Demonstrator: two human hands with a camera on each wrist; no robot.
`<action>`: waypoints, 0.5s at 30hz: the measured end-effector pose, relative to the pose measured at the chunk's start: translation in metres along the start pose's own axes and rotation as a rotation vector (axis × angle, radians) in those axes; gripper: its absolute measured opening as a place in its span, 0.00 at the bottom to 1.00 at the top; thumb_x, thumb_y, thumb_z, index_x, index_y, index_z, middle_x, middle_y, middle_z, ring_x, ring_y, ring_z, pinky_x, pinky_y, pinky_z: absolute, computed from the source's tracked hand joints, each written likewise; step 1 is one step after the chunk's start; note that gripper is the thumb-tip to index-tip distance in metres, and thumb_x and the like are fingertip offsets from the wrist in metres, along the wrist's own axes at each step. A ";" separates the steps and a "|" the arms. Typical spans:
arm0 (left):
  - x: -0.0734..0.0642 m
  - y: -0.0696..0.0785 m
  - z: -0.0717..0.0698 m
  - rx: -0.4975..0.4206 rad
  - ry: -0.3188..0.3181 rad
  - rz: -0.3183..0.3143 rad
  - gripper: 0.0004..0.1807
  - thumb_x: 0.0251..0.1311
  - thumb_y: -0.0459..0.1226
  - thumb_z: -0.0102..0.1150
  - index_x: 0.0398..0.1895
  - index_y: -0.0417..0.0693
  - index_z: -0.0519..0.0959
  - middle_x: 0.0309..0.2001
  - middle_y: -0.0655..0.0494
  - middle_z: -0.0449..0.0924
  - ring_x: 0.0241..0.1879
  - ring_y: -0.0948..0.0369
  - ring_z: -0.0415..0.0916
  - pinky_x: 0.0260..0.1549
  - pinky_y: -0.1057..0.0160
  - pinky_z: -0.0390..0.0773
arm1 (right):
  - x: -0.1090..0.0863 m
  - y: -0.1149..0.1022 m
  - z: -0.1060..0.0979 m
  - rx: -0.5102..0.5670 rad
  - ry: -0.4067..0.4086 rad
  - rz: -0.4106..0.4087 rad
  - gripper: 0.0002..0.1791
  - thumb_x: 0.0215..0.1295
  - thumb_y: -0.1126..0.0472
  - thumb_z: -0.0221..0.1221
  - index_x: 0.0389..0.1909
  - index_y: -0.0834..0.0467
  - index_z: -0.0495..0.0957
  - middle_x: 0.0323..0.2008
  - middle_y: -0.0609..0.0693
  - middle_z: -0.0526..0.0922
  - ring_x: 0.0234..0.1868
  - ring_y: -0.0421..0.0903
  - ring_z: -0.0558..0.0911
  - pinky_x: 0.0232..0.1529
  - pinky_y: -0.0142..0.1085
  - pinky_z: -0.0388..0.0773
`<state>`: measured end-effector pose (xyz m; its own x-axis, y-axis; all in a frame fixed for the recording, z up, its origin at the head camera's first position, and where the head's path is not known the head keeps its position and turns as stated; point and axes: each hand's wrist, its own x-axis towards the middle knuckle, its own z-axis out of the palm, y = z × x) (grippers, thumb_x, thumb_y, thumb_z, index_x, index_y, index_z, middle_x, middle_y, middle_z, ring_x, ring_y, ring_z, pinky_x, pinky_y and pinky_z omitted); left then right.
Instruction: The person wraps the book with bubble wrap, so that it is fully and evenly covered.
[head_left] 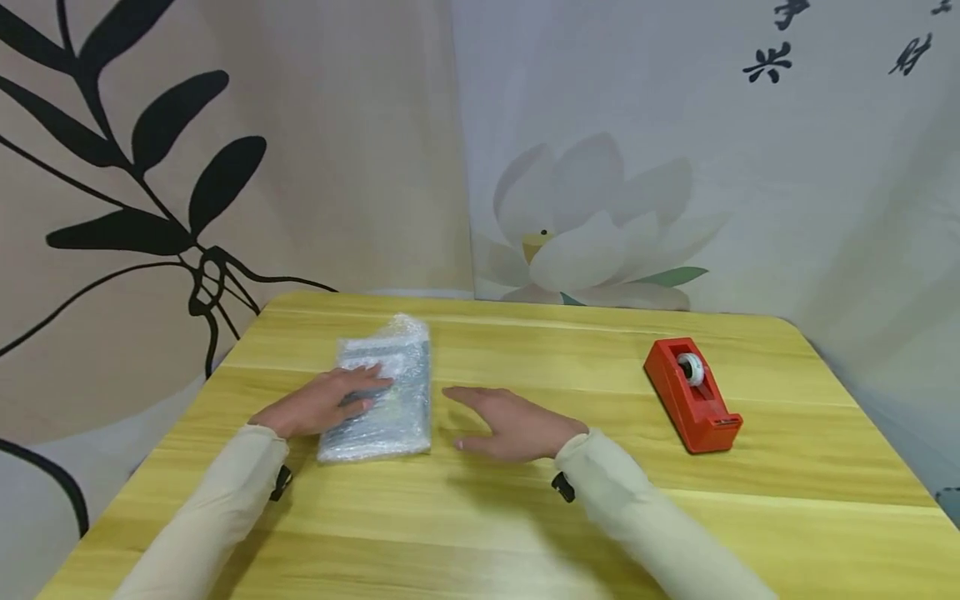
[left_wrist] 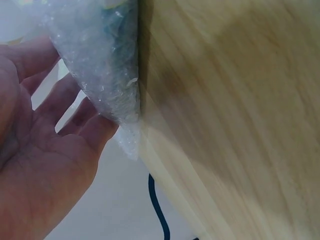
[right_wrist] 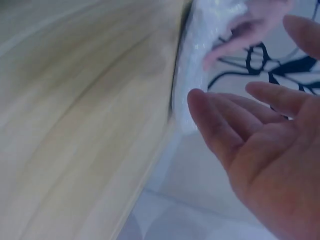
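Note:
A flat rectangular packet in bubble wrap [head_left: 401, 404] lies on the left half of the table, a loose flap of wrap at its far end. What is inside shows only as a bluish-grey shape. My left hand [head_left: 326, 402] rests on the packet's left side with fingers extended; the left wrist view shows those fingers [left_wrist: 62, 100] against the wrap. Just right of the packet, apart from it, my right hand [head_left: 517, 423] hovers over the wood with its fingers extended. Nothing is in the right hand, as the right wrist view also shows its bare palm [right_wrist: 280, 165].
A red tape dispenser [head_left: 693, 400] with a white roll of tape [head_left: 690, 369] stands on the right side of the wooden table [head_left: 570, 350]. Behind the table's far edge hang printed cloths, one with dark leaves [head_left: 123, 232], the other with a pale lotus [head_left: 592, 221].

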<state>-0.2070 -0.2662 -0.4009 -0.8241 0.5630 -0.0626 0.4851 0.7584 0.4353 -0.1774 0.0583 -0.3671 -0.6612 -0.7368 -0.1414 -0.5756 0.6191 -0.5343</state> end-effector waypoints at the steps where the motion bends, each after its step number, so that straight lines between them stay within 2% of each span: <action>1: -0.001 0.000 0.000 -0.003 0.000 -0.003 0.25 0.73 0.35 0.53 0.72 0.48 0.69 0.77 0.38 0.55 0.76 0.35 0.53 0.71 0.29 0.54 | -0.004 0.003 -0.002 0.020 0.018 -0.002 0.39 0.74 0.48 0.56 0.79 0.54 0.53 0.79 0.51 0.59 0.78 0.49 0.63 0.76 0.46 0.64; 8: -0.002 0.001 -0.004 -0.020 -0.013 -0.008 0.25 0.73 0.36 0.51 0.73 0.49 0.69 0.78 0.37 0.54 0.76 0.35 0.52 0.71 0.29 0.54 | -0.037 0.025 -0.015 0.172 0.092 -0.020 0.36 0.75 0.53 0.56 0.78 0.56 0.55 0.74 0.57 0.68 0.69 0.53 0.76 0.62 0.48 0.80; 15: -0.004 0.001 -0.004 -0.028 -0.010 -0.028 0.26 0.73 0.35 0.52 0.73 0.50 0.69 0.78 0.39 0.54 0.76 0.36 0.52 0.72 0.31 0.52 | -0.073 0.046 -0.029 0.148 0.202 0.030 0.24 0.75 0.53 0.55 0.68 0.55 0.71 0.61 0.57 0.82 0.55 0.50 0.86 0.52 0.42 0.85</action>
<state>-0.2044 -0.2684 -0.3967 -0.8342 0.5449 -0.0841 0.4532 0.7646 0.4582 -0.1695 0.1487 -0.3575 -0.7681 -0.6403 0.0022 -0.4875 0.5825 -0.6504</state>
